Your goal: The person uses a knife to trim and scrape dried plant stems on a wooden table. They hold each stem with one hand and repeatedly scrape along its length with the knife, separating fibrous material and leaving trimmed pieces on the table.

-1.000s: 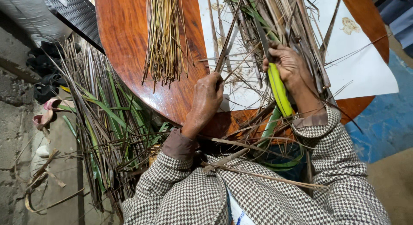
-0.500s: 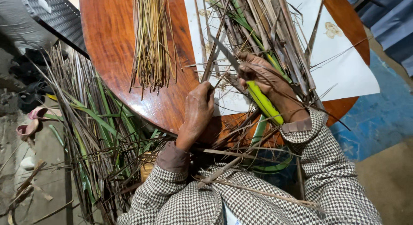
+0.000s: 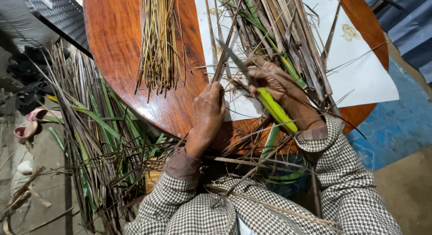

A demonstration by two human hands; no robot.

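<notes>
My left hand point(image 3: 208, 112) grips a thin brown leaf strip point(image 3: 225, 48) that rises over the white paper point(image 3: 360, 68) on the round wooden table point(image 3: 117, 46). My right hand point(image 3: 274, 84) holds a knife with a yellow-green handle point(image 3: 276, 111); its dark blade point(image 3: 234, 59) lies against the strip. A heap of dried palm leaves point(image 3: 283, 28) lies behind the right hand. Both arms wear checked sleeves.
A bundle of thin yellow-brown sticks point(image 3: 159, 46) lies on the table to the left. Long green and brown leaves point(image 3: 94, 131) pile on the floor at the left, with more across my lap. A grey mesh object point(image 3: 49, 14) sits at the top left.
Both hands have shifted slightly up and left along the strip. The knife handle now tilts more, with the blade showing against the strip.
</notes>
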